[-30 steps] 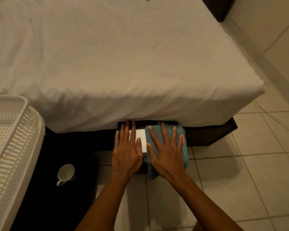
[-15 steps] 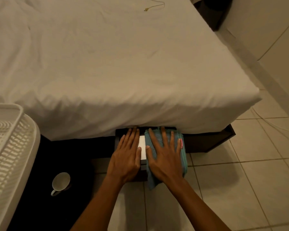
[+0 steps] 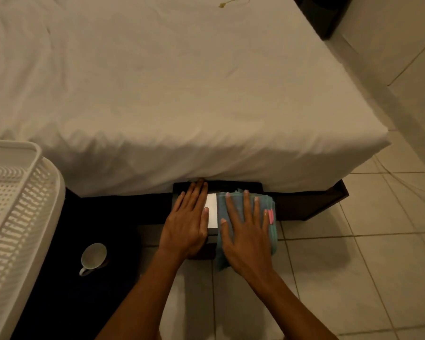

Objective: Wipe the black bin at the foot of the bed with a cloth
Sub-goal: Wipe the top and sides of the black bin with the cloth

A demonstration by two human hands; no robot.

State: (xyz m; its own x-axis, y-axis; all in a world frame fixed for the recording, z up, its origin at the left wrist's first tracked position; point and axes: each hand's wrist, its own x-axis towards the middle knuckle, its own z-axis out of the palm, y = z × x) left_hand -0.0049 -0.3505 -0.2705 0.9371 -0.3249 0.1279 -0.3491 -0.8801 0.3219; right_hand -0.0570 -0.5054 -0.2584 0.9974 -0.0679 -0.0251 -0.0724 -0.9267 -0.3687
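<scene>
Black bin [image 3: 231, 186] at the foot of the bed [image 3: 182, 94], back edge tucked just under the overhanging white sheet, front edge out over the tiled floor [image 3: 353, 266]. White label [image 3: 212, 209] on the bin's top, between the two hands; too bright to read any writing or brand. Teal cloth [image 3: 271, 231] spread over the right part of the bin, hanging down past its front edge, a small pink tag [image 3: 270, 215] at its right edge with no legible print. Right hand [image 3: 245, 231] flat on the cloth, fingers splayed and straight, pressing, not gripping. Left hand [image 3: 187, 224] flat on the bin's left part, fingers straight and together, tips reaching the sheet's hem, grasping nothing. Left of the bin, a dark mat [image 3: 59, 290] with a white mug [image 3: 93, 257] on it, handle toward the camera. Further left of the bin, a white slotted basket [image 3: 15, 217]. Far beyond the bin, on the sheet, a thin cord [image 3: 233, 1].
</scene>
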